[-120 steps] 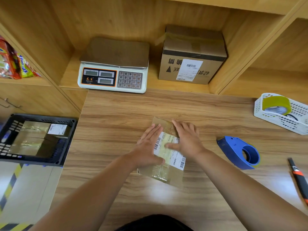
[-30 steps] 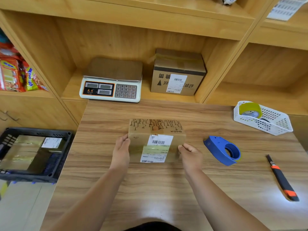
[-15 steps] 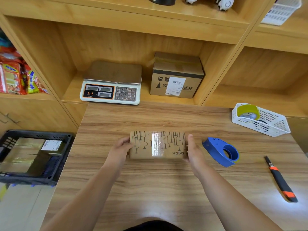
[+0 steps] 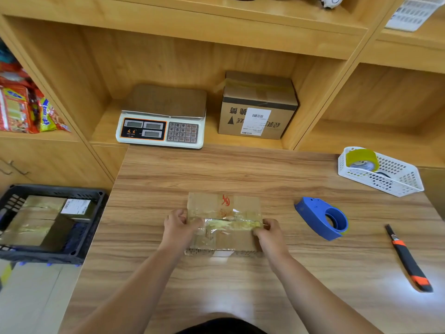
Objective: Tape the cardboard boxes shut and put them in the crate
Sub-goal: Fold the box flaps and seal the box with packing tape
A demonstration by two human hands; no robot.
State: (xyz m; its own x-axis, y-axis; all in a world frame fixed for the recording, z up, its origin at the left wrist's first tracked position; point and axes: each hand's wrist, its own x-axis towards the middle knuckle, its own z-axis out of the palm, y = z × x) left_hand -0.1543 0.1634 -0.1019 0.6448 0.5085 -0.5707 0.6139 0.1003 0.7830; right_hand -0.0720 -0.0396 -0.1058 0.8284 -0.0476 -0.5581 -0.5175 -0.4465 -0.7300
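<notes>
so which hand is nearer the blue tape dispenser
Right. The right hand grips the box at its right end, with the dispenser lying just beyond it. The left hand grips the box's left end, farther off.

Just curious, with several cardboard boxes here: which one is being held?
The flat box on the table, gripped by the left hand and right hand; the others sit on the shelf and in the black crate.
</notes>
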